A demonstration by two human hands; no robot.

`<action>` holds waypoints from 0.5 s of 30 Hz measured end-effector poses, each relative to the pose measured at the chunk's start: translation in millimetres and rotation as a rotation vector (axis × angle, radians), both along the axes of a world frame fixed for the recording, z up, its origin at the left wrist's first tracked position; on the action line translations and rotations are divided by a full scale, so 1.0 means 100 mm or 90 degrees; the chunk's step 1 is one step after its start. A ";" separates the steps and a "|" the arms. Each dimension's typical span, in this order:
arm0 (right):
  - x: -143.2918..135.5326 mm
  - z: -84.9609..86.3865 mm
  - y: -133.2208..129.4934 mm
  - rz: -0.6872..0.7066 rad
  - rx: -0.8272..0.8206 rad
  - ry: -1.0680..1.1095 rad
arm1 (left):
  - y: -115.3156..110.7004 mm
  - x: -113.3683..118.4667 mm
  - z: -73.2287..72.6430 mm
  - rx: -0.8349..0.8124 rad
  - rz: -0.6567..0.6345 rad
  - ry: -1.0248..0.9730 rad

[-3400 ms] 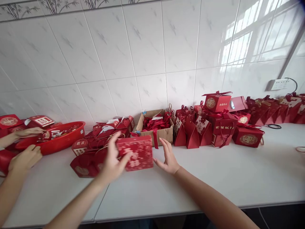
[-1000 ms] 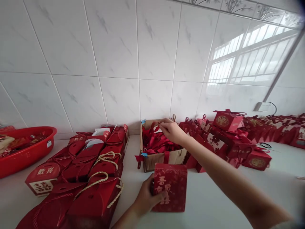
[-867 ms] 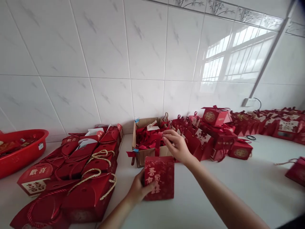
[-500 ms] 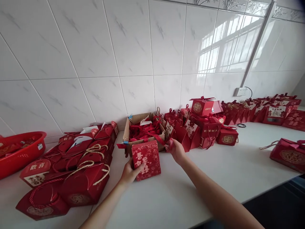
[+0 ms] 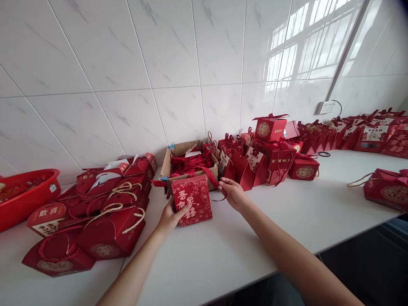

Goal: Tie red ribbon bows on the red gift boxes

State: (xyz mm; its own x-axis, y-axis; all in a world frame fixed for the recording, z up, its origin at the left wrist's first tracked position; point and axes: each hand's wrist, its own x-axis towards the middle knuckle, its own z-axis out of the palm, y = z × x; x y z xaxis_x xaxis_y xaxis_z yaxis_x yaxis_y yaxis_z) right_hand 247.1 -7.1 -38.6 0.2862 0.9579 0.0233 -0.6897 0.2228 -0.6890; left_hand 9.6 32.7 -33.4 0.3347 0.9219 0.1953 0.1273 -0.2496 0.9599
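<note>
My left hand (image 5: pixel 171 216) is closed around the lower left side of a red gift box (image 5: pixel 199 202) with white lettering and a floral print, its thumb across the front. The box is held tilted, just in front of a cardboard box (image 5: pixel 166 163) full of red ribbons (image 5: pixel 191 163). To the right of the gift box, my right hand (image 5: pixel 234 194) pinches a red ribbon (image 5: pixel 210 177) that stretches over the cardboard box's front corner. A loose ribbon end hangs below those fingers.
Red hexagonal boxes with rope handles (image 5: pixel 111 238) crowd the left, beside a red plastic basin (image 5: pixel 30 193). Red gift bags and stacked boxes (image 5: pixel 279 159) line the tiled wall at right. Another red box (image 5: pixel 385 189) lies near the table's right edge. A socket (image 5: pixel 327 107) is on the wall.
The view has tilted down slightly. My right hand has opened its grip shape a little and still pinches the ribbon, whose loose end now shows below it. The gift box stays in my left hand.
</note>
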 end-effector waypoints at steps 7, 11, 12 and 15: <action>0.02 0.07 -0.04 0.015 -0.010 -0.002 | -0.05 -0.04 0.03 0.057 0.002 0.021; 0.04 0.20 -0.14 0.004 0.032 0.014 | -0.09 -0.13 0.11 0.296 0.081 0.068; 0.05 0.24 -0.17 0.004 0.042 0.017 | -0.11 -0.15 0.14 0.394 0.111 0.074; 0.02 0.32 -0.25 0.027 0.058 0.022 | -0.22 -0.17 0.23 0.663 0.182 0.076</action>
State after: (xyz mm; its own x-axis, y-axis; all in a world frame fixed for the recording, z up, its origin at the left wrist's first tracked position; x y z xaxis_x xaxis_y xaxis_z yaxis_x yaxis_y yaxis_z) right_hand 249.2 -31.7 -6.4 0.2478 0.9635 0.1015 -0.7226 0.2536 -0.6431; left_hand -7.1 10.9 -10.1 0.2024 0.3694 0.9070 0.3882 -0.8805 0.2720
